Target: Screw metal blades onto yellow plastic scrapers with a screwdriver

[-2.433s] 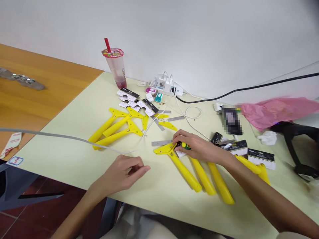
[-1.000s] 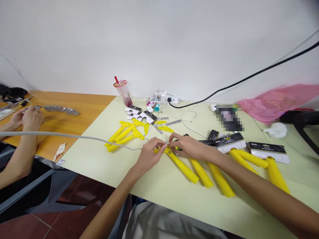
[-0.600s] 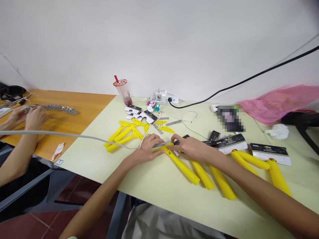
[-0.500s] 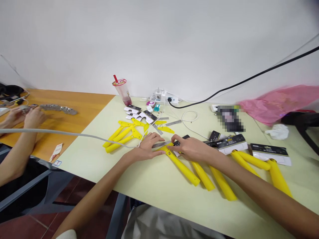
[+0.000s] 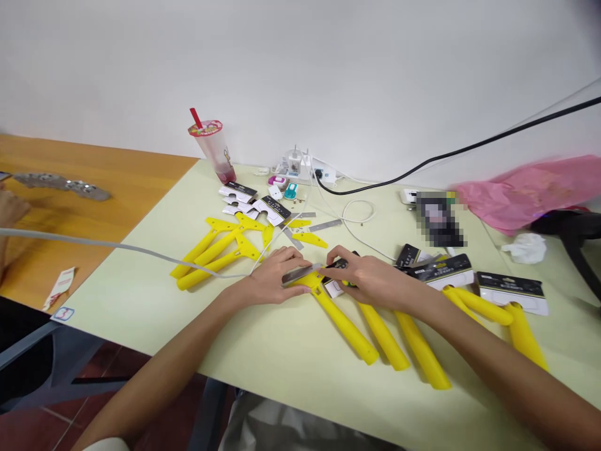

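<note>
My left hand (image 5: 267, 279) is closed round the left end of a thin metal blade (image 5: 299, 274), which lies across the head of a yellow scraper handle (image 5: 347, 326). The thumb presses along the near side of that head. From the right, my right hand (image 5: 370, 275) has its fingertips pinched together at the blade's right end; anything tiny between them is hidden. To the left lie several yellow handles (image 5: 206, 263) with wide heads. Beyond my hands are loose metal blades (image 5: 327, 225) and a yellow strip (image 5: 310, 240). More yellow scrapers (image 5: 425, 354) with black-and-white cards (image 5: 441, 270) lie to the right.
A drink cup (image 5: 213, 153) with a red straw stands near the wall beside a power strip (image 5: 328, 170). A grey cable (image 5: 117, 244) crosses the left side. A pink bag (image 5: 530, 194) and crumpled tissue (image 5: 526, 248) lie right. Another person's hand (image 5: 12, 210) shows far left.
The view has shifted, so the left-hand things sit further left and the other person is mostly out of frame. My hands stay at the same scraper, with the blade slightly shifted.
</note>
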`<action>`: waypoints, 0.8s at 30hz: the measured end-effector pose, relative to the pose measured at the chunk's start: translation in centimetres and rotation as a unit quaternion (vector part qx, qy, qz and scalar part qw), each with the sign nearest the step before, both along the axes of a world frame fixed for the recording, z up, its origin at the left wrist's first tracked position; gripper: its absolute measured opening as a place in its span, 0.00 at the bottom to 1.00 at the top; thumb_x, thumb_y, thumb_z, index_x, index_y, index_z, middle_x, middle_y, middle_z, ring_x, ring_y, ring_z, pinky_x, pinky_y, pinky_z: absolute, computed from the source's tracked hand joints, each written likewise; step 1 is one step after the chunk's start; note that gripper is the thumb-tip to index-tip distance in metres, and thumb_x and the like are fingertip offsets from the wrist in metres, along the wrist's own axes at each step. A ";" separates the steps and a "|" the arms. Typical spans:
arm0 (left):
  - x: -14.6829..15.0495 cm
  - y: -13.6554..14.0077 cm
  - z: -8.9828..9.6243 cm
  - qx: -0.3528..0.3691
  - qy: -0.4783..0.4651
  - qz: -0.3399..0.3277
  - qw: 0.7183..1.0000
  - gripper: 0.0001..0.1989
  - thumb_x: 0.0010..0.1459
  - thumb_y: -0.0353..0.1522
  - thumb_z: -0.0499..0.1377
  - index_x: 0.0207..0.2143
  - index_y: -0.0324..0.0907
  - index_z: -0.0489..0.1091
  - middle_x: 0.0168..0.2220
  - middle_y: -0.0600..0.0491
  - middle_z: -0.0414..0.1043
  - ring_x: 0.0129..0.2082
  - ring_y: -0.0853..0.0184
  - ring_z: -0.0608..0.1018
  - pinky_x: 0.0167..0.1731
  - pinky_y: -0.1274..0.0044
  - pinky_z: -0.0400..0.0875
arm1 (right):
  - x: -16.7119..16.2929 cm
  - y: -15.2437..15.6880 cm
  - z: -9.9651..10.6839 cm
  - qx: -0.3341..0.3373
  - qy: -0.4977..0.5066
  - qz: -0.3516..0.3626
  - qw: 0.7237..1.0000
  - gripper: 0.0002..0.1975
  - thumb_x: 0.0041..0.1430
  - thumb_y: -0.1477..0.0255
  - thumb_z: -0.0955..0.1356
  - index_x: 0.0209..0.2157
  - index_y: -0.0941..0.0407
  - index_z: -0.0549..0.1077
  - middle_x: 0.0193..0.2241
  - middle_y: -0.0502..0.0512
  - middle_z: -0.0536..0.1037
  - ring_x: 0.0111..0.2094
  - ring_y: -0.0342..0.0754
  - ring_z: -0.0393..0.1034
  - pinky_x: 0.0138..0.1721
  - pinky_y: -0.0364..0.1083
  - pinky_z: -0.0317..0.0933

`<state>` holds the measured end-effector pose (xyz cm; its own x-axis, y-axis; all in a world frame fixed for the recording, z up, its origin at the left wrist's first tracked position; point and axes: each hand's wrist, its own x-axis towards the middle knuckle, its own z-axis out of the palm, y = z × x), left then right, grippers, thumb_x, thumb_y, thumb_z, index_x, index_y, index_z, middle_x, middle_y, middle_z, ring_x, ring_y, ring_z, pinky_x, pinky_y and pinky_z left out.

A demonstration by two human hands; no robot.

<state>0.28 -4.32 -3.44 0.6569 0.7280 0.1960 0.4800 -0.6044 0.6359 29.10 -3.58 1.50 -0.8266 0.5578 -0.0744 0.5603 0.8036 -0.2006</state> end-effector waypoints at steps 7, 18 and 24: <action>-0.1 -0.3 0.2 0.016 0.008 -0.002 1.000 0.24 0.66 0.47 0.64 0.56 0.41 0.75 0.51 0.42 0.73 0.52 0.54 0.73 0.54 0.63 0.71 | 0.6 0.0 -0.5 -0.003 0.039 0.014 0.999 0.18 0.72 0.71 0.66 0.59 0.48 0.79 0.56 0.59 0.72 0.24 0.39 0.68 0.32 0.46 0.63; -0.1 -0.5 0.2 0.025 0.008 0.008 1.000 0.22 0.66 0.46 0.65 0.56 0.43 0.76 0.50 0.43 0.73 0.52 0.54 0.74 0.55 0.62 0.70 | 0.2 -0.4 -0.7 0.027 0.031 0.024 0.999 0.18 0.70 0.73 0.68 0.58 0.51 0.79 0.54 0.60 0.75 0.22 0.38 0.66 0.28 0.44 0.60; -0.2 -0.5 0.0 0.031 0.008 0.011 0.999 0.24 0.66 0.46 0.65 0.58 0.43 0.76 0.51 0.42 0.74 0.53 0.53 0.74 0.55 0.60 0.70 | 0.1 -0.4 -0.6 0.023 0.023 0.024 0.999 0.19 0.67 0.75 0.69 0.58 0.51 0.80 0.53 0.60 0.75 0.23 0.38 0.69 0.28 0.44 0.60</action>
<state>0.05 -4.81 -3.41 0.6446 0.7292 0.2298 0.5036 -0.6311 0.5900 29.20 -4.01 0.93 -0.8546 0.5191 -0.0114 0.5117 0.8383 -0.1883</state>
